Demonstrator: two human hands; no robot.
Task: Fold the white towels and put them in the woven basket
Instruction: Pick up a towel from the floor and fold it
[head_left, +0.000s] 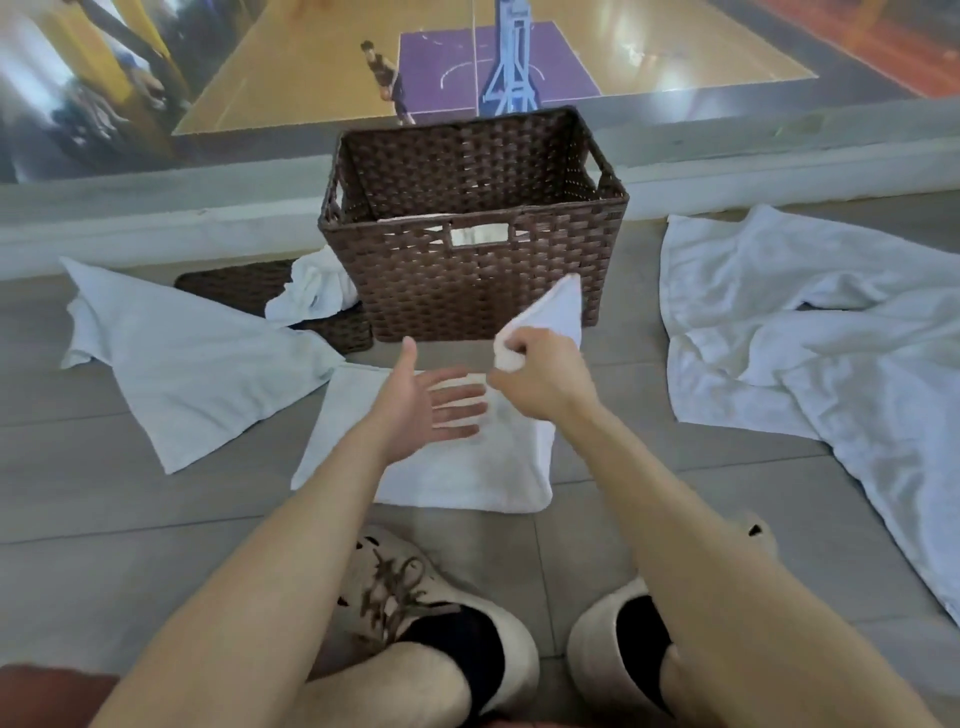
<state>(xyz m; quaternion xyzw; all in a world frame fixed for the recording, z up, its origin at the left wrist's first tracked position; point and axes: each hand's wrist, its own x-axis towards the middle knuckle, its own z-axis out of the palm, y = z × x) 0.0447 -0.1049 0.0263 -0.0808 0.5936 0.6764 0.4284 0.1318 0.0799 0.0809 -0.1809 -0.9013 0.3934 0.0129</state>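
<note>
My right hand (540, 374) pinches a corner of the white towel (441, 467) and lifts it, while my left hand (431, 402) hovers flat and open, empty, over the same towel. The woven basket (478, 280) stands just beyond both hands, with folded white cloth inside.

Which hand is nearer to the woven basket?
Right. The right hand grips a lifted towel corner just in front of the basket. The left hand is open, lower over the towel, farther from the basket.
</note>
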